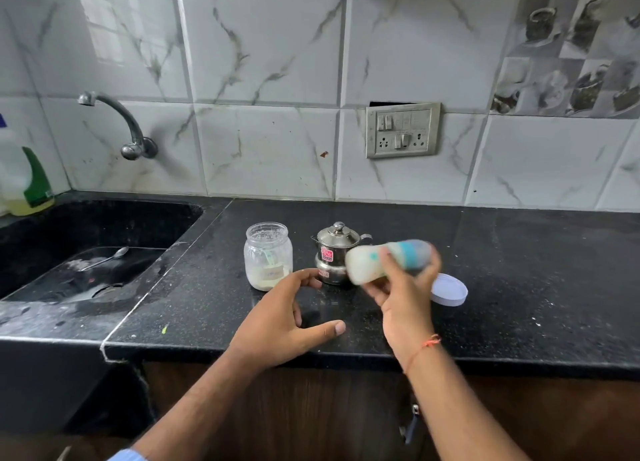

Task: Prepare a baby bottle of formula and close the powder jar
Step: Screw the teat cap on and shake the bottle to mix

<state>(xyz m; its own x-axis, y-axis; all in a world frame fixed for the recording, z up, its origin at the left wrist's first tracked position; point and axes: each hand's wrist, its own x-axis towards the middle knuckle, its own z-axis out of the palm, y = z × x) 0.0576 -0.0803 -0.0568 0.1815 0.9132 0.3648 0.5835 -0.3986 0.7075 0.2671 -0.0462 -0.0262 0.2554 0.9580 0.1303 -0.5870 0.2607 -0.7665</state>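
The baby bottle [384, 259], filled with milky white liquid and lying nearly on its side with its blue-capped end to the right, is blurred in the air above the black countertop [519, 287], gripped around its middle by the right hand [403, 294]. That blur suggests the shaking step, mixing powder into water. The left hand [287, 318] hovers with relaxed, spread fingers, holding nothing, near the open glass powder jar [267, 256], which stands just left of a small lidded steel pot [337, 252]. The jar's white lid [449, 290] lies flat, right of the hands. Next, likely, comes setting the bottle upright, then fetching that lid and screwing it on.
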